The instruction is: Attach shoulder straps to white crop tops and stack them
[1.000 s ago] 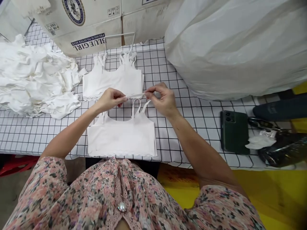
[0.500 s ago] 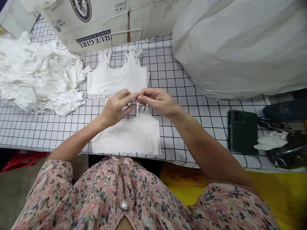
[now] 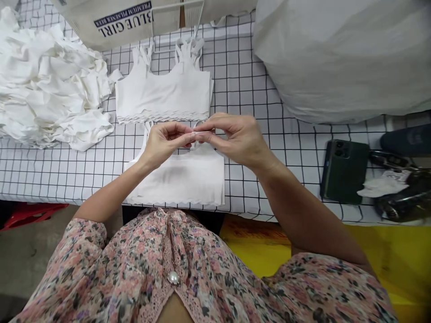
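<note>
Moved together since a second ago: left hand [image 3: 161, 146] and right hand [image 3: 237, 139], fingertips meeting. Gridded surface [image 3: 296, 152] bears the front white top [image 3: 178, 179], flat at its near edge; each grip pinches a white strip [image 3: 194, 133] (mostly hidden).

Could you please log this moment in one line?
left hand, right hand: pinching together; held: small white piece, mostly hidden; beneath: flat white fabric with straps; left: crumpled white fabric pile

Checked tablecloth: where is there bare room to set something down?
In front of the white heap, left of the near garments; also between the right hand and phone. Crowded: right of the phone, and the middle, where the left hand meets the right.
</note>
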The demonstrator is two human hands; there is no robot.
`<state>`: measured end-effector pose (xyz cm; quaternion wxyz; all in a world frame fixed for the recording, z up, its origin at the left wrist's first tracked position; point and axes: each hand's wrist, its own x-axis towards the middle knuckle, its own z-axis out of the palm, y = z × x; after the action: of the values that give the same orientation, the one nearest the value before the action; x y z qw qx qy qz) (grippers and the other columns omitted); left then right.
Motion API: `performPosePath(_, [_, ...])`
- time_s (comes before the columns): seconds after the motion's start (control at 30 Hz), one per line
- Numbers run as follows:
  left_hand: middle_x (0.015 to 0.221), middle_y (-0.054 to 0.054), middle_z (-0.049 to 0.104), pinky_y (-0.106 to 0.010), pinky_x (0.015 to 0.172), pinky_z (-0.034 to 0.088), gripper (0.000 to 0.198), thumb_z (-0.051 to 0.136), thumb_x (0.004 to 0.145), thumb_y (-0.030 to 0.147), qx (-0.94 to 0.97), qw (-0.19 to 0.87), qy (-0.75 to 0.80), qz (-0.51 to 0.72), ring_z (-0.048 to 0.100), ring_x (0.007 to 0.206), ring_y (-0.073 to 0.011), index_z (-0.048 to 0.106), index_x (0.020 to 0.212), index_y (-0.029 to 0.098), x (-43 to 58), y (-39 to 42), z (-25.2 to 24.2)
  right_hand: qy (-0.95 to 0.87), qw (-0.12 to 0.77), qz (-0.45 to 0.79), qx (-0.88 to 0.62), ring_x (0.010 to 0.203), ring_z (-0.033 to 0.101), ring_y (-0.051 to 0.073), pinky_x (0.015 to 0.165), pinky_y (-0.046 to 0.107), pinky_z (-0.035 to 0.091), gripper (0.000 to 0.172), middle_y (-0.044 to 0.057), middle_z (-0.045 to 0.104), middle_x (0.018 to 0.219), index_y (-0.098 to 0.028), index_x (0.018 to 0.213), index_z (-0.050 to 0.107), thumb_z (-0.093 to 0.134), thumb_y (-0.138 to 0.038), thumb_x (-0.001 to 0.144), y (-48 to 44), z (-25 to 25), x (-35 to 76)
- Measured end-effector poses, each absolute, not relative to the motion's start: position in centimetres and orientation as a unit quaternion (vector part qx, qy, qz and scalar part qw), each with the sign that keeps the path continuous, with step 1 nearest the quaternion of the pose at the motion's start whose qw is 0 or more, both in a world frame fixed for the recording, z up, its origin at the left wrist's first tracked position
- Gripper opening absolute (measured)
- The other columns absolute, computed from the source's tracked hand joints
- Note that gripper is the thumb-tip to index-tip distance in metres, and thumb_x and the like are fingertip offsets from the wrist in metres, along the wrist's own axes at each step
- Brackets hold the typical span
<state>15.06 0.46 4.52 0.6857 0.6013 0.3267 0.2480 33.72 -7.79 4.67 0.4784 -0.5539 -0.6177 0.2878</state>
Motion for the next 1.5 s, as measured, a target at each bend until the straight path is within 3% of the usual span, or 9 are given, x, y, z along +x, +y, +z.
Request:
performPosePath(0.17, [0.101,-0.007,0.078,-0.034,0.087,0.062,0.026,0.077,0.096,0.043,0.703,0.601,0.326,0.196,0.073,0.090,-0.0156,0.075,0.101,0.017,13.8,-0.4,3.1,-0.601,0.460,0.261,-0.599,0.080,0.068,0.022,0.080,0.044,0.058,0.011,0.001,0.075,0.081,-0.030,0.084,0.078,0.076,-0.030,0.094,-9.0,4.0,34.3])
performPosePath(0.33, [0.104,-0.007,0.076,-0.041,0.093,0.049,0.016,0.081,0.092,0.026,0.883,0.309,0.332,0.123,0.064,0.101,-0.0238,0.072,0.102,0.019,10.7,-2.3,0.1,-0.593,0.430,0.326,-0.598,0.080,0.071,0.020,0.081,0.041,0.059,0.010,-0.001,0.075,0.081,-0.031,0.087,0.075,0.072,-0.026,0.095,-10.3,2.6,34.0])
performPosePath(0.43, [0.102,-0.008,0.075,-0.045,0.096,0.041,0.015,0.082,0.093,0.028,0.903,0.235,0.349,0.090,0.060,0.105,-0.0284,0.072,0.102,0.020,10.2,-3.3,-1.2,-0.602,0.426,0.343,-0.582,0.083,0.072,0.019,0.084,0.040,0.060,0.009,-0.002,0.078,0.086,-0.031,0.089,0.076,0.072,-0.025,0.095,-10.7,1.6,33.2])
performPosePath(0.63, [0.098,-0.005,0.070,-0.042,0.094,0.036,0.006,0.076,0.097,0.026,0.898,0.256,0.344,0.098,0.057,0.104,-0.0260,0.070,0.097,0.023,10.5,-3.9,-2.0,-0.626,0.430,0.287,-0.583,0.085,0.073,0.021,0.078,0.042,0.059,0.011,-0.001,0.079,0.089,-0.032,0.091,0.076,0.070,-0.025,0.098,-11.3,-0.2,32.0])
performPosePath(0.8, [0.094,-0.003,0.069,-0.041,0.096,0.036,0.013,0.076,0.097,0.027,0.886,0.281,0.355,0.103,0.057,0.100,-0.0243,0.067,0.106,0.023,10.3,-4.0,-2.1,-0.662,0.412,0.229,-0.582,0.087,0.072,0.023,0.085,0.046,0.056,0.015,-0.001,0.077,0.083,-0.031,0.087,0.073,0.067,-0.027,0.100,-11.8,-1.4,31.7])
performPosePath(0.97, [0.108,-0.005,0.070,-0.040,0.094,0.035,0.005,0.070,0.098,0.021,0.882,0.304,0.347,0.096,0.057,0.106,-0.0248,0.067,0.095,0.022,10.7,-4.2,-2.0,-0.652,0.422,0.220,-0.591,0.085,0.071,0.022,0.076,0.042,0.056,0.013,-0.001,0.077,0.083,-0.031,0.090,0.074,0.070,-0.024,0.099,-12.4,-1.4,31.3])
performPosePath(1.13, [0.094,-0.002,0.073,-0.043,0.098,0.034,0.013,0.073,0.096,0.020,0.865,0.328,0.364,0.106,0.057,0.099,-0.0237,0.070,0.108,0.024,10.7,-4.5,-2.2,-0.653,0.409,0.227,-0.596,0.086,0.070,0.023,0.077,0.044,0.056,0.013,0.000,0.075,0.083,-0.033,0.089,0.072,0.069,-0.026,0.100,-12.6,-1.0,31.2])
performPosePath(1.27, [0.087,-0.002,0.070,-0.045,0.102,0.033,0.005,0.076,0.097,0.030,0.867,0.320,0.366,0.112,0.057,0.099,-0.0247,0.075,0.098,0.026,10.6,-4.7,-2.7,-0.671,0.406,0.206,-0.586,0.086,0.069,0.023,0.084,0.046,0.054,0.012,0.000,0.074,0.085,-0.031,0.090,0.071,0.069,-0.024,0.099,-12.7,-1.4,31.1])
performPosePath(1.5, [0.078,0.000,0.060,-0.044,0.102,0.031,0.014,0.070,0.103,0.033,0.897,0.272,0.311,0.157,0.053,0.088,-0.0205,0.080,0.095,0.028,10.3,-5.5,-4.1,-0.716,0.339,0.158,-0.590,0.093,0.064,0.023,0.091,0.046,0.048,0.011,0.002,0.071,0.087,-0.027,0.092,0.069,0.065,-0.026,0.102,-13.8,-2.4,31.0])
